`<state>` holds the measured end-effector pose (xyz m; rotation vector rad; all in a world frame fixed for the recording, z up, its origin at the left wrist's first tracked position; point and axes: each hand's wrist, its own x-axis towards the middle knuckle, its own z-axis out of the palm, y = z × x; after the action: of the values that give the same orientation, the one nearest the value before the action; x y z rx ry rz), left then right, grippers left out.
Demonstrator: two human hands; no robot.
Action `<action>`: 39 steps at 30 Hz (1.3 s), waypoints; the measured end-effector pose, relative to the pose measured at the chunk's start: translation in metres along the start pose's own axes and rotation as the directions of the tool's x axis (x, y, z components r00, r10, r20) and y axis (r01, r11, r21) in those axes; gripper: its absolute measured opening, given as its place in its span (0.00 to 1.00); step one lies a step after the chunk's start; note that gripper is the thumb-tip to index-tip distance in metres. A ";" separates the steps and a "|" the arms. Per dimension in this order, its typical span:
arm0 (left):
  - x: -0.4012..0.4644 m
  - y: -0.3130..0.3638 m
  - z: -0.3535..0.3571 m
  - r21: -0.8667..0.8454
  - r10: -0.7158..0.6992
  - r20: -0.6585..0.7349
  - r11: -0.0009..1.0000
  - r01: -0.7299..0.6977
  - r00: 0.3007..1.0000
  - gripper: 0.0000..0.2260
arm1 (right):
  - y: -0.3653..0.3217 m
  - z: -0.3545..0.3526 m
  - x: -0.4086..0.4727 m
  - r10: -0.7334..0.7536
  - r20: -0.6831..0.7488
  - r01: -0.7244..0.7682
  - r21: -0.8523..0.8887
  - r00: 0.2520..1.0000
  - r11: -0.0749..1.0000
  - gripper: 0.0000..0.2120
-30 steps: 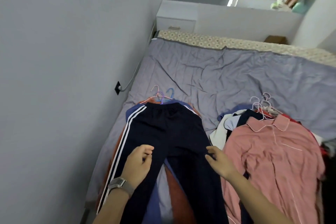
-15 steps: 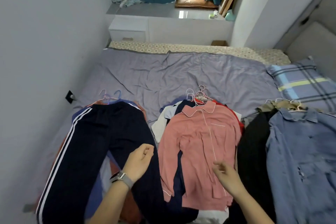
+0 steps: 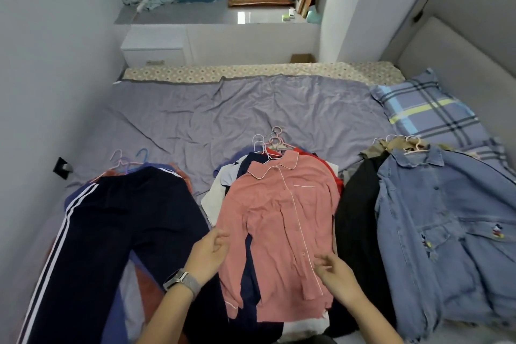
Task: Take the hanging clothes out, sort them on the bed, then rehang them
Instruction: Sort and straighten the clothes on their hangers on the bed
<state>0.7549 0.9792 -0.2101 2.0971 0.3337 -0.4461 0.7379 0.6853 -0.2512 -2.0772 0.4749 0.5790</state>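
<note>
Three piles of clothes on hangers lie on the grey bed sheet (image 3: pixel 251 109). At the left, navy track pants with white stripes (image 3: pixel 117 232) top a pile. In the middle a pink shirt with white piping (image 3: pixel 282 220) lies over other garments, hanger hooks (image 3: pixel 268 142) above its collar. At the right a denim jacket (image 3: pixel 446 232) lies beside a black garment (image 3: pixel 357 218). My left hand (image 3: pixel 208 253), with a watch on the wrist, hovers at the pink shirt's left edge, fingers loosely curled. My right hand (image 3: pixel 333 271) hangs over the shirt's lower front, fingers relaxed, holding nothing.
A plaid pillow (image 3: pixel 427 112) lies at the right by the padded headboard (image 3: pixel 452 45). A grey wall (image 3: pixel 50 78) with a socket (image 3: pixel 62 167) runs along the left. A white drawer unit (image 3: pixel 153 50) and teal curtains stand beyond the bed.
The view has swung right from the track pants to the pink shirt pile. Both hands have left the pants and now hover over the pink shirt.
</note>
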 end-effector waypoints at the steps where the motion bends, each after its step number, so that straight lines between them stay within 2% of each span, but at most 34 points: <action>1: 0.004 0.005 0.004 0.005 -0.003 -0.006 1.000 0.003 1.000 0.08 | 0.000 -0.008 0.009 -0.002 0.001 0.002 0.003 1.000 1.000 0.12; 7: 0.037 0.043 0.048 0.040 -0.020 -0.053 0.999 0.022 0.998 0.07 | 0.019 -0.065 0.086 -0.001 0.043 0.005 -0.085 0.999 0.996 0.15; 14: 0.087 0.097 0.132 0.005 -0.096 -0.224 0.995 0.099 0.970 0.15 | 0.017 -0.137 0.205 -0.078 0.248 0.146 -0.267 0.966 0.953 0.13; 16: 0.114 0.110 0.152 -0.043 -0.124 -0.288 0.992 0.116 0.950 0.13 | 0.011 -0.153 0.242 -0.132 0.260 0.217 -0.333 0.957 0.918 0.10; 19: 0.155 0.124 0.175 -0.105 -0.165 -0.359 0.985 0.136 0.919 0.06 | 0.005 -0.169 0.297 -0.173 0.275 0.280 -0.421 0.946 0.863 0.04; 21: 0.174 0.130 0.187 -0.138 -0.182 -0.377 0.981 0.139 0.908 0.05 | 0.000 -0.172 0.328 -0.182 0.312 0.319 -0.474 0.932 0.820 0.08; 25: 0.203 0.121 0.201 -0.174 -0.229 -0.352 0.969 0.177 0.907 0.06 | -0.005 -0.158 0.386 -0.112 0.440 0.399 -0.640 0.891 0.657 0.16; 28: 0.216 0.101 0.204 -0.238 -0.291 -0.340 0.947 0.218 0.894 0.05 | 0.010 -0.133 0.435 -0.056 0.443 0.396 -0.728 0.895 0.560 0.33; 32: 0.228 0.074 0.209 -0.319 -0.386 -0.334 0.905 0.282 0.860 0.07 | 0.006 -0.104 0.475 -0.034 0.435 0.390 -0.768 0.900 0.509 0.30; 34: 0.231 0.063 0.212 -0.338 -0.409 -0.348 0.894 0.294 0.844 0.08 | -0.007 -0.091 0.498 -0.080 0.455 0.425 -0.737 0.887 0.526 0.31; 37: 0.231 0.046 0.220 -0.371 -0.445 -0.362 0.875 0.311 0.819 0.10 | -0.020 -0.076 0.544 -0.273 0.371 0.457 -0.638 0.888 0.619 0.35; 39: 0.230 0.035 0.227 -0.389 -0.479 -0.353 0.857 0.339 0.804 0.10 | -0.025 -0.071 0.570 -0.318 0.331 0.459 -0.609 0.888 0.647 0.37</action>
<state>0.9340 0.7832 -0.3976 1.7886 1.0813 -0.1429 1.2325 0.5742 -0.5224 -2.6647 -0.3855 0.7532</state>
